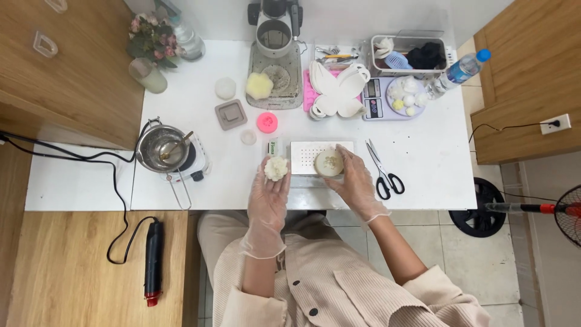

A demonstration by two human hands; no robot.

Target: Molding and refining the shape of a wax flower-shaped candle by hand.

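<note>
head view: left hand [269, 197] holds flower-shaped wax piece [276, 168] over table edge [230, 206].

Clear disposable gloves on both hands [269, 197], beige ribbed buttoned jacket, sleeves rolled

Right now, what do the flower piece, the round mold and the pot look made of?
Flower piece in the left hand: cream, matte, petal-ridged, probably wax or soap. Round mold under the right hand: off-white, dull, likely silicone. Pot: shiny, reflective metal, probably stainless steel.
</note>
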